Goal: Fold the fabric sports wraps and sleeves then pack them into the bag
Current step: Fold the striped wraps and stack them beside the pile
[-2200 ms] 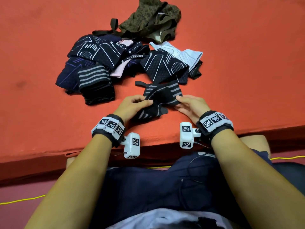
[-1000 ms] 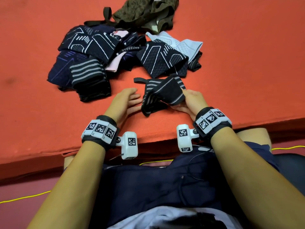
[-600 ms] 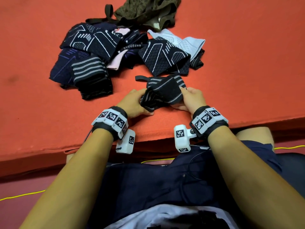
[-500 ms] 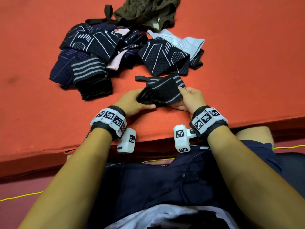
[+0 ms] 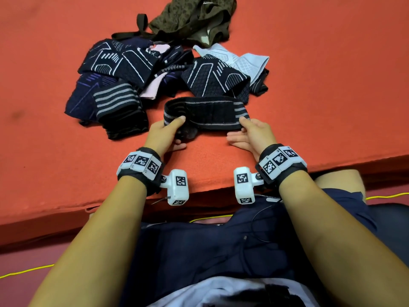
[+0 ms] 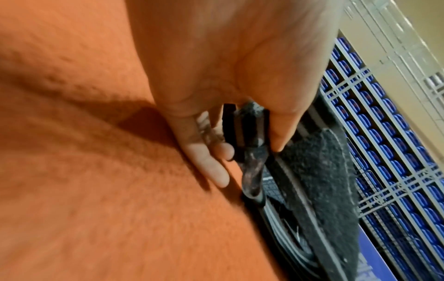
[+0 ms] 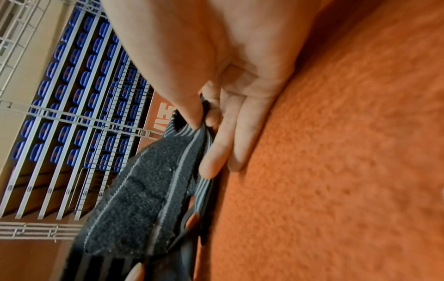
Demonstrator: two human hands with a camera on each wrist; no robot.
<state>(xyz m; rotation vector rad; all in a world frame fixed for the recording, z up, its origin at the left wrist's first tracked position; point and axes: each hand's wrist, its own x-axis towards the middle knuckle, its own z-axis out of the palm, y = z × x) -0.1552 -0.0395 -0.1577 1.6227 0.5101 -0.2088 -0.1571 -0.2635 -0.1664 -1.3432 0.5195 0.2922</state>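
**Wrap held taut across the body, one end in each hand**

Head view: we find the black striped wrap [image 5: 204, 113] stretched left to right just above the orange mat [image 5: 321, 74]; its long axis runs crosswise between the two hands. The left hand [image 5: 164, 135] pinches the left end, thumb on top and fingers below; the right hand [image 5: 251, 135] pinches the right end likewise, its lower fingers spread toward the mat. The two hands sit level with each other, so neither is the nearer; each holds its own end. The pile of sleeves and wraps [image 5: 137, 80] lies just beyond the wrap; the olive bag [image 5: 194, 17] lies beyond the pile, well apart from both hands. In our judgement the fold calls for one end to travel along the long axis to meet the other.

Left wrist view: we see the thumb and fingers [image 6: 211, 161] closed round the gathered end of the wrap [image 6: 321, 171]; the strip runs away from the grip to the hand's inner side; the little finger rests on the mat [image 6: 84, 171].

Right wrist view: the thumb and forefinger nip the striped end of the wrap [image 7: 144, 190]; the remaining fingers [image 7: 242, 140] lie straight beside it, close to the mat [image 7: 336, 171]; the strip leads off toward the other hand.
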